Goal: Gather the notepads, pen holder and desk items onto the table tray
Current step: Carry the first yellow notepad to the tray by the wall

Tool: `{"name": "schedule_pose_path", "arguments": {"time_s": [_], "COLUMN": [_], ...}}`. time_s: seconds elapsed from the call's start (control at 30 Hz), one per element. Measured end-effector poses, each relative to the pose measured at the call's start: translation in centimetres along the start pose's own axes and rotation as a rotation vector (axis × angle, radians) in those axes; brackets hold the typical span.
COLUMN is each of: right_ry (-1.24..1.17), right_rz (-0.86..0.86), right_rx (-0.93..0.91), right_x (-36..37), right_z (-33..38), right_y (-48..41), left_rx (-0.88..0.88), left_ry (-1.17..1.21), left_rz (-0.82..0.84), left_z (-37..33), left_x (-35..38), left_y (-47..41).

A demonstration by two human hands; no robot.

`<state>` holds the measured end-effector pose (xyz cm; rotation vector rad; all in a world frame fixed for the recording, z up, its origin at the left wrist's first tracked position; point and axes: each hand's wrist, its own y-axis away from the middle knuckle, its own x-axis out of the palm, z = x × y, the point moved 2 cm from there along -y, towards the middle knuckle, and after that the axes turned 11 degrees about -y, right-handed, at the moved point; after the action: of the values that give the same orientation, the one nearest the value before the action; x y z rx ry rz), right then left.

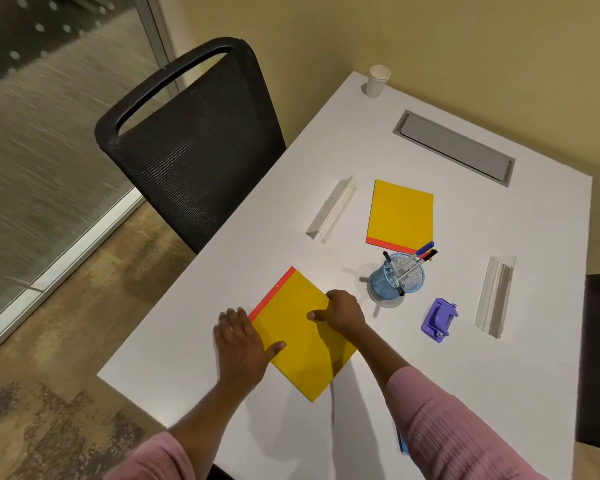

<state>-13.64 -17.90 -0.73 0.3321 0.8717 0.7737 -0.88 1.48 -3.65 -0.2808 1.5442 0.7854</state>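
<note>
Notepads were the nearest work: one yellow pad (302, 332) with a red binding strip lay flat and skewed on the white table (194, 403), close to the near edge, with both hands on it. It looked light, thin and fairly stiff across its face, though probably floppy if lifted by one corner; its glossy cover seemed likely to slide easily on the smooth top, so the best hold was judged to be a pinch along opposite edges or at the bound strip. The left hand (241, 344) rested flat at the pad's left edge, fingers spread and extended, thumb lying on the yellow cover, gripping nothing. The right hand (340, 311) pressed on the pad's far right corner, fingers curled down at the edge, thumb pointing left across the cover; whether they had hooked under the corner could not be told. Beyond it stood a blue mesh pen holder (395, 278) full of markers, light but top-heavy and apt to tip, best taken round its wall. A purple punch (439, 318) sat to its right. Farther off lay a second pad (400, 214), its corner touching or tucked behind the holder. No tray was visible.
</note>
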Motion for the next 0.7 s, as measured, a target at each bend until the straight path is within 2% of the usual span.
{"name": "schedule_pose_path", "arguments": {"time_s": [0.2,0.37,0.5,0.7], "right_ry": [-0.274,-0.558,-0.787,-0.985], "right_rz": [-0.093,-0.181,-0.247,-0.248], "right_rx": [0.001,0.025,0.026,-0.02], "right_x": [2.9,6.0,9.3,15.5], "right_z": [2.1,6.9,11.6,19.0], "right_y": [4.8,9.1,12.5,16.8], "left_rx": [-0.18,-0.118,-0.099,-0.171], "left_ry": [0.24,0.389,0.833,0.997], "left_rz": [-0.036,0.053,0.056,-0.071], "left_z": [3.8,9.5,15.2,24.5], "left_x": [-1.2,-4.5,-7.4,-11.4], "left_y": [3.7,4.2,4.3,5.3]}}
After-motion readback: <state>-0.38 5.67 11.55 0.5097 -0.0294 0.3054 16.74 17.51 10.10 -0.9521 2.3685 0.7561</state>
